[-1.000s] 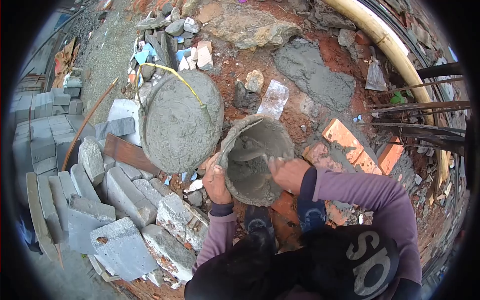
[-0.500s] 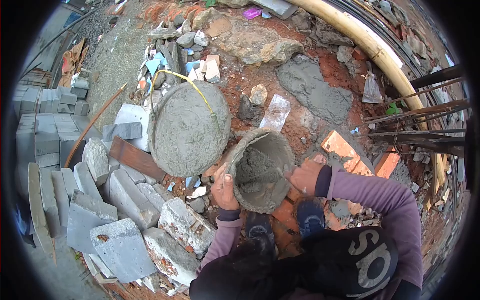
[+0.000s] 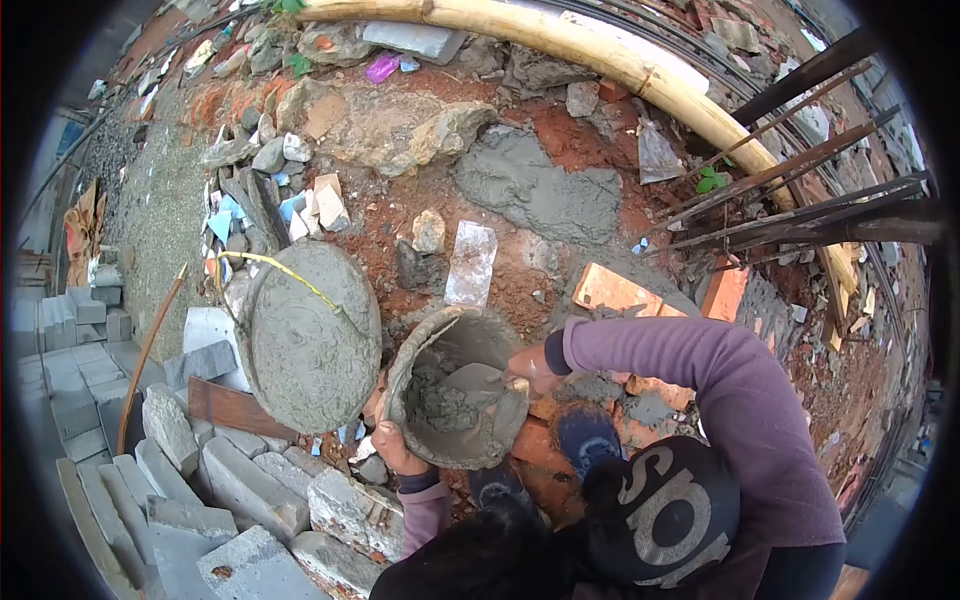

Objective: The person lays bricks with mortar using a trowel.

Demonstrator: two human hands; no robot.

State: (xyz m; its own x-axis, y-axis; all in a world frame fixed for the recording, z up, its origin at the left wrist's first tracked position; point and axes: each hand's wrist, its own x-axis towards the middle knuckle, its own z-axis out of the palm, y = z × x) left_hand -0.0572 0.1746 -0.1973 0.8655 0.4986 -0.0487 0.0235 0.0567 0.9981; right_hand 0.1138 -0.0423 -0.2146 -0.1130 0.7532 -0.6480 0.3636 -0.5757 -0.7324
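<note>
A mortar-caked bucket (image 3: 437, 340) stands tilted on the red ground in front of me, with wet grey mortar in its bottom. My left hand (image 3: 393, 452) grips its near-left rim. My right hand (image 3: 530, 368) reaches over the right rim and holds a mortar-coated trowel (image 3: 478, 385), whose blade lies inside the bucket on the mortar. To the left, close against the bucket, stands a second bucket (image 3: 305, 335) heaped full of mortar, with a yellow cord handle (image 3: 290, 275) across its top.
A heap of wet mortar (image 3: 540, 190) lies on the ground beyond the buckets. Broken grey concrete blocks (image 3: 200, 480) pile up at lower left. Orange bricks (image 3: 612, 290) lie at right. A bamboo pole (image 3: 600, 50) and rusty rebar (image 3: 800, 210) run across the top right.
My view has swung, so everything sits lower and further left. The right hand moved from the bucket's right rim to over its opening, with the trowel inside. The left hand stays on the rim.
</note>
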